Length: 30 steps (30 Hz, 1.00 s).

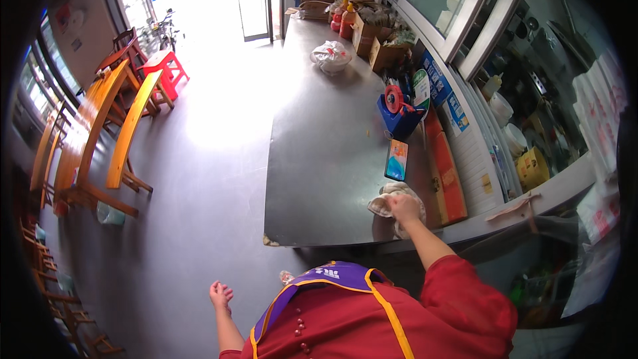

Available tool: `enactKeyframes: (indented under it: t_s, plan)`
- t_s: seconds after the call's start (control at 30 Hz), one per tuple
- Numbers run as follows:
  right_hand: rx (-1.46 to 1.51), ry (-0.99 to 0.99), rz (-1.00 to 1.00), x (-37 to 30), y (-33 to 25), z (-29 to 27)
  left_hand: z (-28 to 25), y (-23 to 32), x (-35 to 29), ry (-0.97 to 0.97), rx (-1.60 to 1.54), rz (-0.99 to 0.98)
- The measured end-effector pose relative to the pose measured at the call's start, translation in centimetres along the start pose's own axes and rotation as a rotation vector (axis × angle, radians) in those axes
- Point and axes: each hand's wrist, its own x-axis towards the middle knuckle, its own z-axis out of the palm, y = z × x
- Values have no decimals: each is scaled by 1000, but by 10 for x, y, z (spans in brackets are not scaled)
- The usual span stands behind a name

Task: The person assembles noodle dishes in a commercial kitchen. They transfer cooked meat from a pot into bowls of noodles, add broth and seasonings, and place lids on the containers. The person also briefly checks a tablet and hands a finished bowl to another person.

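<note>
My right hand (405, 209) is closed on a pale, crumpled cloth (399, 189), pressed to the near right part of a metal-topped counter (312, 179). Just beyond the cloth, a smartphone (397, 159) with a lit, colourful screen lies on the counter. My left hand (221, 296) hangs at my left side, over the floor and away from the counter. Its fingers are loosely bent and apart, with nothing in them.
Behind the phone stands a blue tape dispenser (399, 116). Farther back are a bowl covered in plastic (330, 56), cardboard boxes (365, 34) and sauce bottles (347, 18). Sliding windows (445, 0) line the right. A wooden table (90, 119), benches and a red stool (166, 70) stand left.
</note>
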Motion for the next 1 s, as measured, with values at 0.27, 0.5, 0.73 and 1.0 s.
enactKeyframes:
  t_s: [0.27, 0.5, 0.73, 1.0]
  plan:
    - [372, 385, 435, 109, 58, 54, 49, 2, 23, -146, 123, -85]
    - [285, 241, 406, 140, 69, 62, 52, -76, 30, -331, 320, 22]
    - [266, 258, 267, 149, 61, 58, 63, -61, 47, -273, 269, 2]
    - [237, 381, 141, 148, 81, 73, 116, -14, 51, -249, 220, -192]
